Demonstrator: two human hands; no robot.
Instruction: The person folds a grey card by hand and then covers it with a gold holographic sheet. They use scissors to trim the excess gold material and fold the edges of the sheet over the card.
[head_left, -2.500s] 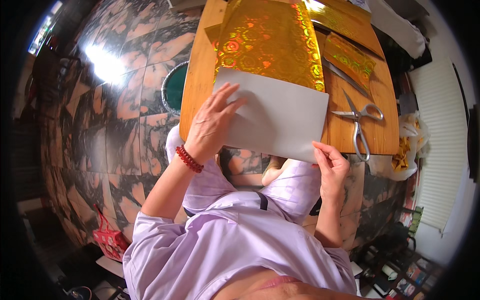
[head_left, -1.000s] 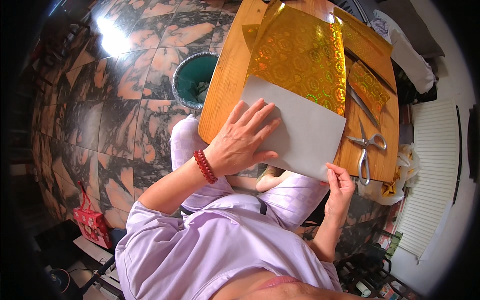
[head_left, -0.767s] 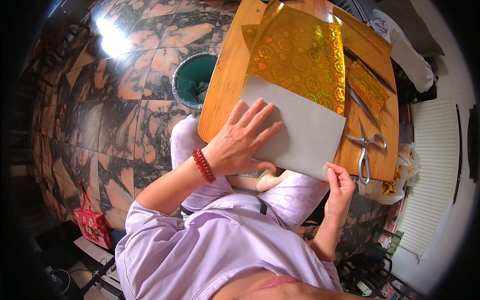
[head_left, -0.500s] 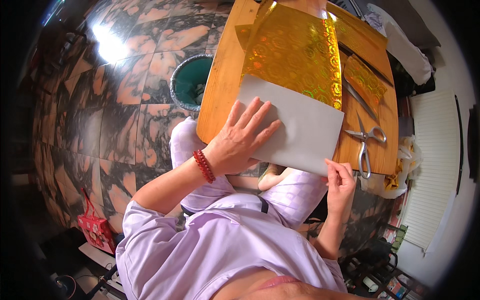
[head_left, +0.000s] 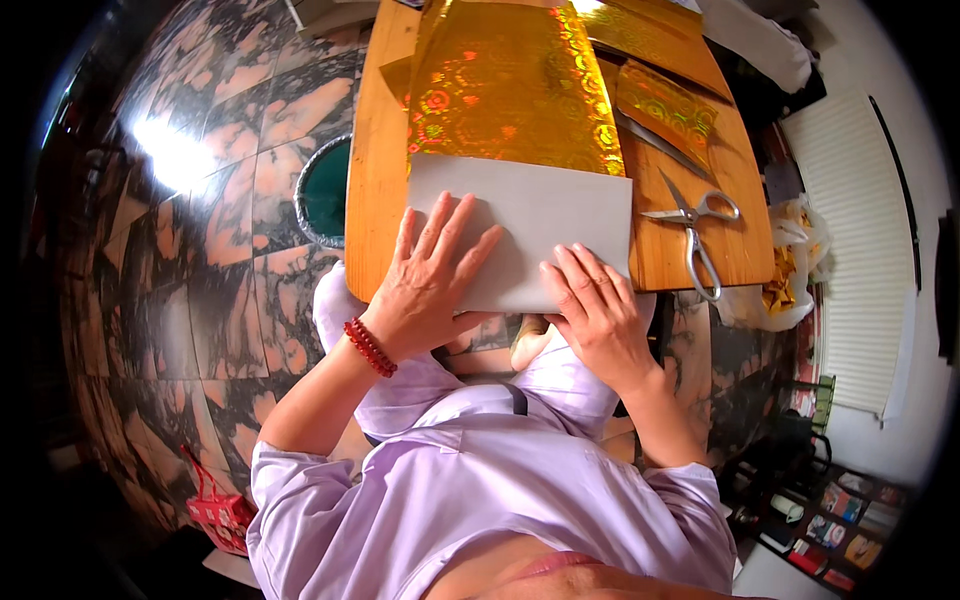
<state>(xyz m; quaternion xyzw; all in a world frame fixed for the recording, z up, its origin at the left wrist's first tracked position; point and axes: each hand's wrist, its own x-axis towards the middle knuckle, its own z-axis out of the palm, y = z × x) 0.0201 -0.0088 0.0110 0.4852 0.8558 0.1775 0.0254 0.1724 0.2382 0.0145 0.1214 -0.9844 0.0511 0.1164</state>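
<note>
A sheet of gold holographic paper (head_left: 510, 90) lies on the wooden table, its near end folded over so that the pale grey back (head_left: 530, 220) faces up. My left hand (head_left: 430, 255), with a red bead bracelet at the wrist, rests flat on the left of this folded part, fingers spread. On its right lower part lies my right hand (head_left: 595, 300), fingers stretched out over the paper. Neither hand grips anything. To the right of the paper, a pair of silver scissors (head_left: 690, 220) lies with its blades apart.
The wooden table (head_left: 375, 230) also bears a long blade (head_left: 660, 145) and a smaller gold piece (head_left: 668, 110) on the right. A green bin (head_left: 325, 195) stands at its left edge. A plastic bag (head_left: 795, 270) with gold scraps hangs at the right corner.
My right hand has gone from the paper's near right corner onto its grey back and lies flat there. The left hand stays on the paper. The whole view has shifted.
</note>
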